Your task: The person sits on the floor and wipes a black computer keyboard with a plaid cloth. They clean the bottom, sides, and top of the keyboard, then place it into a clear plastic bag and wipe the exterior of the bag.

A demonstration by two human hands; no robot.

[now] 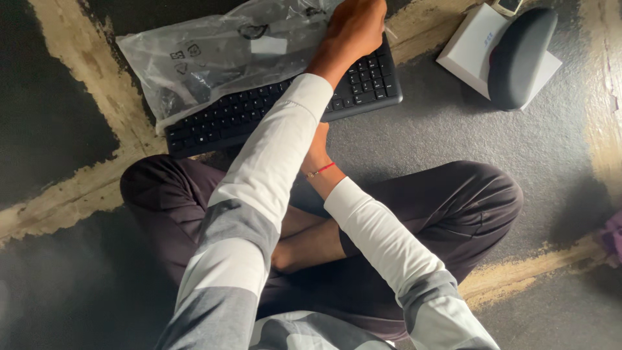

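Observation:
A black keyboard point(363, 84) lies slanted on the floor in front of my crossed legs. A clear plastic bag point(214, 58) covers its far left part. My left hand point(355, 26) reaches across to the keyboard's far edge, with its fingers curled around the bag's end there. My right hand point(317, 150) is mostly hidden under my left forearm at the keyboard's near edge. Only its wrist with a red thread shows, so its fingers cannot be made out.
A white box point(466, 48) with a dark oval object point(521, 58) on top sits at the back right, with a small device point(508, 5) just beyond it. Something purple point(612, 236) pokes in at the right edge. The dark floor has pale worn stripes point(71, 58).

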